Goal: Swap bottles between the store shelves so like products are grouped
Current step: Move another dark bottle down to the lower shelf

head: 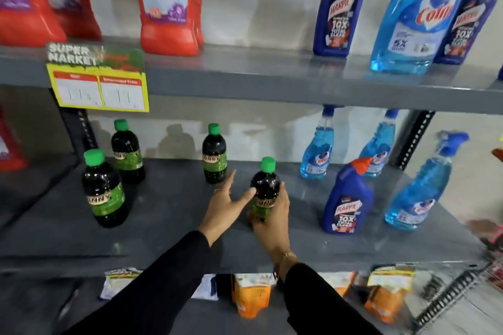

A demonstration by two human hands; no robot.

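My right hand point(272, 219) grips a dark bottle with a green cap point(265, 185) that stands on the middle shelf point(168, 215). My left hand point(227, 205) is open just left of it, thumb tip touching the bottle's side. Three more dark green-capped bottles stand on this shelf: one at the front left point(104, 190), one behind it point(126, 152), one at the back middle point(214, 155). To the right stand a dark blue Harpic bottle point(347, 198) and pale blue Colin spray bottles point(419, 187).
The upper shelf point(258, 76) carries red cleaner bottles point(167, 3) on the left, dark blue Harpic bottles point(337, 5) and one pale blue Colin bottle point(413, 16) on the right. A yellow price sign point(98, 81) hangs from its edge. Orange pouches point(251, 294) lie on the shelf below.
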